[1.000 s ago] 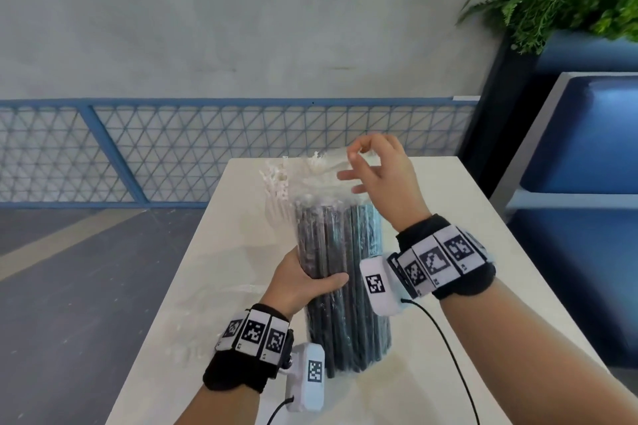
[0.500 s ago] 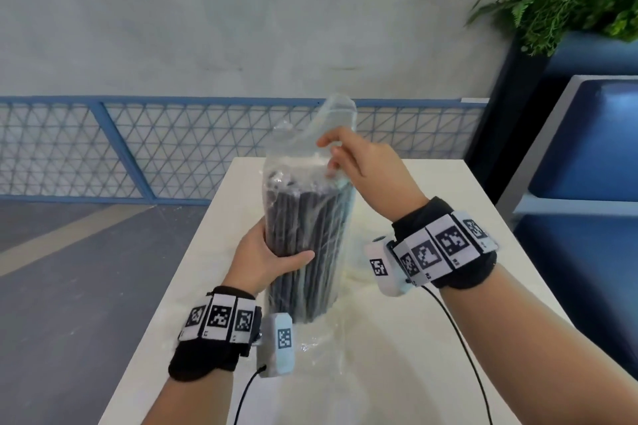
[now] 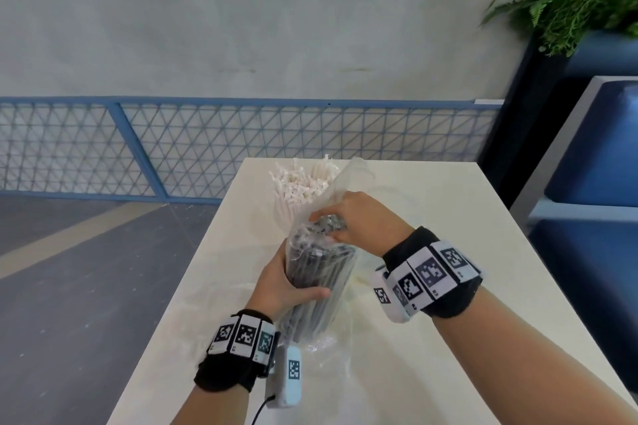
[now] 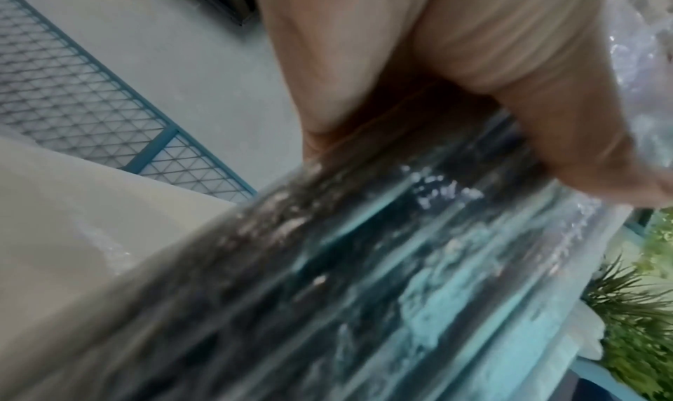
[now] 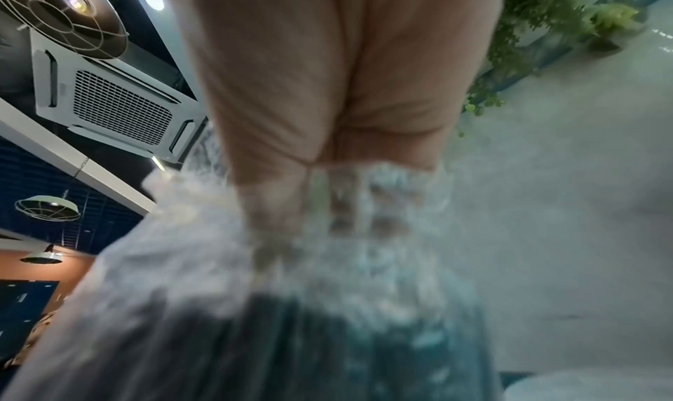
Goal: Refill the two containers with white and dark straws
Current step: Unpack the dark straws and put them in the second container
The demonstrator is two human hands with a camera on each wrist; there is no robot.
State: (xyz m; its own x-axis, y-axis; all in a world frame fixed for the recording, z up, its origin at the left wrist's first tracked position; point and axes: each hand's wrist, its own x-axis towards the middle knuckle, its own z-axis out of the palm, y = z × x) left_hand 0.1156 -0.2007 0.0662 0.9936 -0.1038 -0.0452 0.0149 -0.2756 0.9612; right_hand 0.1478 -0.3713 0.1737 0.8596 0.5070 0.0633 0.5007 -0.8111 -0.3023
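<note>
The dark straws (image 3: 316, 286) stand as one thick bundle inside a clear bag (image 3: 348, 179), a little tilted, with the lower end on the tabletop (image 3: 431, 338) near its middle. The left hand (image 3: 279, 286) grips this bundle around its middle, the fingers at the far side and the thumb across the front. In the left wrist view the same hand (image 4: 455, 70) is wrapped on the straws (image 4: 328, 277), which look blurred there. The right hand (image 3: 359, 221) is at the top of the bundle, with the fingers curled down into the open mouth of the bag and closed on the upper ends of the straws. In the right wrist view this hand (image 5: 328, 90) goes into the crumpled bag (image 5: 182, 249); the fingertips are hidden by the plastic. The loose upper part of the bag stands up behind the right hand. The white straws (image 3: 300, 183) stand just behind the bundle, further on the tabletop, upright; I cannot tell what holds them. More clear plastic (image 3: 321, 352) lies crumpled on the tabletop around the foot of the bundle. Behind the tabletop is a blue fence (image 3: 207, 141) and a grey wall (image 3: 241, 10), and a green plant (image 3: 569, 0) is at the right
</note>
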